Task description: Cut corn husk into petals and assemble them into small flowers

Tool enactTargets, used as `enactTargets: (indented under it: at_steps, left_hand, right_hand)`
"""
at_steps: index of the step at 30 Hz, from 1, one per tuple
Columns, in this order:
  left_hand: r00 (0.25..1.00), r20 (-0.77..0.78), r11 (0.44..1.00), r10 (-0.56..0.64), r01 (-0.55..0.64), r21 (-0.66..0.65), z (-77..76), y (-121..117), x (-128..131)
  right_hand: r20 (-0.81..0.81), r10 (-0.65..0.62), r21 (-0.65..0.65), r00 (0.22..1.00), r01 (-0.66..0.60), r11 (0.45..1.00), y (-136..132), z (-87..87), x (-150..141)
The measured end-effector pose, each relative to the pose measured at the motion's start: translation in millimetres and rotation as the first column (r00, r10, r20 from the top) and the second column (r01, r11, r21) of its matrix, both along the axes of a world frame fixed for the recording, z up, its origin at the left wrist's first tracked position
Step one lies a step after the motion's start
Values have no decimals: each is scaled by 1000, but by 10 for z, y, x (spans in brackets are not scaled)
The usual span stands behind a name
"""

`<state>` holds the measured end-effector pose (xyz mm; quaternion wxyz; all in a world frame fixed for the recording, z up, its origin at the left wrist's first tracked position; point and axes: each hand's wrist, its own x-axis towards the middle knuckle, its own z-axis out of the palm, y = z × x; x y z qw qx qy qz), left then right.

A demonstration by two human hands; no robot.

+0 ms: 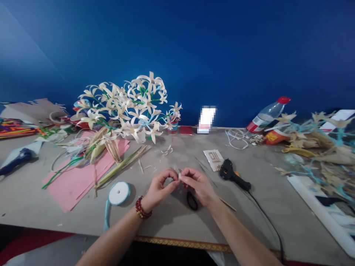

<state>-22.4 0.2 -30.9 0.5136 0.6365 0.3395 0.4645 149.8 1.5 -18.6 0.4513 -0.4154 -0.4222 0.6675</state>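
Observation:
Over the middle of the table, my left hand [163,187] and my right hand [199,186] meet at their fingertips, both pinched closed. Between them is a small pale piece [179,177], mostly covered by the fingers; it resembles a scrap of husk. A red bead bracelet circles my left wrist. Beneath my right hand lies a pair of scissors, with one black handle loop [192,201] showing. A roll of light blue ribbon [119,193] rests left of my left hand. Right of my right hand is a black glue gun [234,174].
Pink sheets [69,184] with dried husks and green stalks [122,166] lie left. Behind them stands a bunch of cream husk flowers [138,107]. A plastic bottle [267,116] leans back right, near a white power strip [321,214]. The glue gun's cord runs to the front edge.

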Motion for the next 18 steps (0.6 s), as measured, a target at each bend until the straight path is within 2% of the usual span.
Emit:
enactTargets:
  at_steps: [4,11,18]
  left_hand:
    - [1000,-1,1000,6,-6,24,-7,6,1]
    - [997,-61,993,53,-46,107,-32,25,-4]
    - [997,-69,998,22,-17,65,-26,19,-3]
  right_hand:
    - [31,11,55,999,-13,998,8,-14,8]
    - [15,13,49,1000,-14,999,23,-54,-8]
    - [29,62,57,998,-63,996,31,-70,10]
